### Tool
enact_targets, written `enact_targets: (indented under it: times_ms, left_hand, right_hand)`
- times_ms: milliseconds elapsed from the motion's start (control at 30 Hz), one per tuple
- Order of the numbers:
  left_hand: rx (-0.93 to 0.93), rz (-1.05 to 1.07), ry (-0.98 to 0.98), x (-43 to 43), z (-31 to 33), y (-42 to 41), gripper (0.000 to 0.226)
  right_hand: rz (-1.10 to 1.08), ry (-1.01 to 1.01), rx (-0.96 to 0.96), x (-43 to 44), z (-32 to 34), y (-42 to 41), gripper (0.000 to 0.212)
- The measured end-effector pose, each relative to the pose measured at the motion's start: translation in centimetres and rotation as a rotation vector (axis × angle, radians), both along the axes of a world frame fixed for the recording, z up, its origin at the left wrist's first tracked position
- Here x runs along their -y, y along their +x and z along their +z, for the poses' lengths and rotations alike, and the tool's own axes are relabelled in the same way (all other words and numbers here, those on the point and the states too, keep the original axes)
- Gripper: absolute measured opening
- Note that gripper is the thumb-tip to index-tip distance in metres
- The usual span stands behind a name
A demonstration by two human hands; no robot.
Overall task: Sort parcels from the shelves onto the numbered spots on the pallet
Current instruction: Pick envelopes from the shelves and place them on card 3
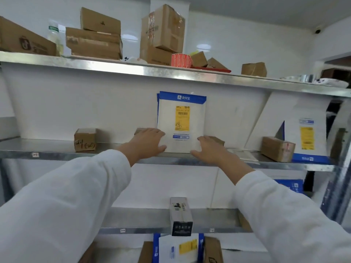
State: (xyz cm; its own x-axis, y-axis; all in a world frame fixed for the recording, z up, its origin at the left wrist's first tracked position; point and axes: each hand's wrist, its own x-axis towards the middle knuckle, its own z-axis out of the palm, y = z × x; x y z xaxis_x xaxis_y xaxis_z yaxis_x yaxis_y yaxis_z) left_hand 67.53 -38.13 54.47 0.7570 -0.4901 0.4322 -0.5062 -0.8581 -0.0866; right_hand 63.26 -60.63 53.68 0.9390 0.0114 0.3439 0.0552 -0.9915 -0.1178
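White and blue, one flat mailer point(182, 124) with a yellow label stands upright on the middle shelf point(57, 151), leaning against the back wall, between the two hands. Left hand point(147, 143) lies flat with fingers spread against the mailer's lower left edge; right hand point(210, 149) does the same at its lower right corner. Neither grip has closed round it: both are spread open, palms touching the parcel's sides. Both arms reach forward and up in white sleeves point(66, 196).

Left of the left grip, well apart, sits one small brown box point(85, 139) with handwriting on it. Behind each hand a small brown carton is mostly hidden. Right of the right grip lie a flat paper sheet point(244, 154), one taped brown box point(278, 149), and a second blue-and-white mailer point(307, 139) leaning on the wall.

Above the grip, the top shelf point(171, 72) carries roughly eight brown cartons, partly overlapping and hard to count, one red tape roll point(181, 60) and one clear bottle point(54, 37). Below the grip, one grey box point(180, 216) juts over the lower shelf's edge; beneath it a third mailer point(178, 248) is cut off by the frame.
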Motion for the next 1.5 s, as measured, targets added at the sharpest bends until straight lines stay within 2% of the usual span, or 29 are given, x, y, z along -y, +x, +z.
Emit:
enact_targets:
  times_ms: [367, 500, 633, 700, 800, 833, 967, 1033, 1100, 1167, 1233, 1367, 1500]
  left_hand:
    - [0.071, 0.002, -0.038, 3.2, 1.3, 11.0, 0.058]
    - [0.088, 0.075, -0.113, 3.0, 2.4, 16.8, 0.054]
    - [0.151, 0.146, -0.159, 2.6, 1.8, 21.4, 0.053]
    - [0.116, 0.163, -0.226, 2.5, 0.9, 23.6, 0.055]
    - [-0.048, 0.149, -0.403, 2.5, -0.7, 26.4, 0.059]
    - [-0.084, 0.134, -0.434, 2.5, -1.1, 27.1, 0.057]
    - [-0.119, 0.102, -0.401, 2.6, -1.9, 28.4, 0.043]
    - [-0.143, 0.114, -0.405, 2.8, -1.9, 28.9, 0.044]
    - [-0.214, 0.109, -0.452, 3.1, -1.6, 28.9, 0.045]
    - [-0.316, 0.055, -0.536, 3.8, -1.2, 28.7, 0.039]
    - [-0.369, -0.011, -0.629, 4.6, -0.7, 28.3, 0.031]
    - [-0.335, -0.073, -0.787, 5.2, -0.3, 28.3, 0.017]
    - [-0.3, -0.063, -0.91, 5.1, -0.1, 28.0, 0.017]
  right_hand:
    - [-0.045, 0.107, 0.005, 3.6, 2.0, 9.9, 0.069]
    - [-0.12, 0.156, -0.026, 5.8, 3.6, 14.9, 0.072]
    - [-0.105, 0.284, -0.029, 7.0, 3.4, 19.8, 0.074]
    - [-0.115, 0.295, -0.037, 7.5, 2.6, 22.0, 0.075]
    - [-0.113, 0.344, -0.008, 7.7, 1.4, 24.5, 0.072]
    - [-0.088, 0.436, 0.025, 7.9, 1.2, 25.3, 0.07]
    - [-0.035, 1.097, 0.123, 8.7, 0.6, 27.9, 0.069]
    - [-0.031, 1.193, 0.07, 9.9, 0.3, 28.9, 0.065]
    - [0.097, 1.179, -0.068, 10.8, -0.2, 29.3, 0.047]
    - [0.176, 1.129, -0.123, 11.4, -0.5, 29.5, 0.038]
    - [0.185, 1.131, -0.074, 11.7, -0.7, 29.7, 0.04]
    - [0.201, 1.164, -0.027, 11.6, -0.9, 30.1, 0.042]
    - [0.259, 1.15, -0.01, 11.5, -0.5, 29.9, 0.035]
